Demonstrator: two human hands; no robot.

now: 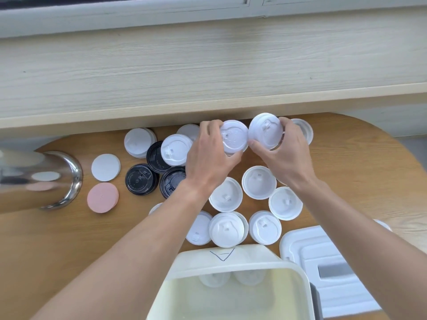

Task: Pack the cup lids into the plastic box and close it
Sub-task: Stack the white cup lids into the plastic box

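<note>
At the back of the table (360, 158), our left hand (209, 155) grips one white lid (233, 138) and our right hand (286, 155) grips another (265, 130). We are gathering lids. Next, we should carry both to the open box (231, 294) near us.

White cup lids (259, 182), three black lids (141, 179), pink disc (103, 197), translucent cream box (233, 294), tan wood-grain table (97, 239).

steel cylindrical vessel (46, 179), lying on its side, table's left edge | white round disc (105, 167), flat, just right of vessel | pink round disc (103, 197), flat, just below white one | wooden table (358, 162), rounded end
</note>
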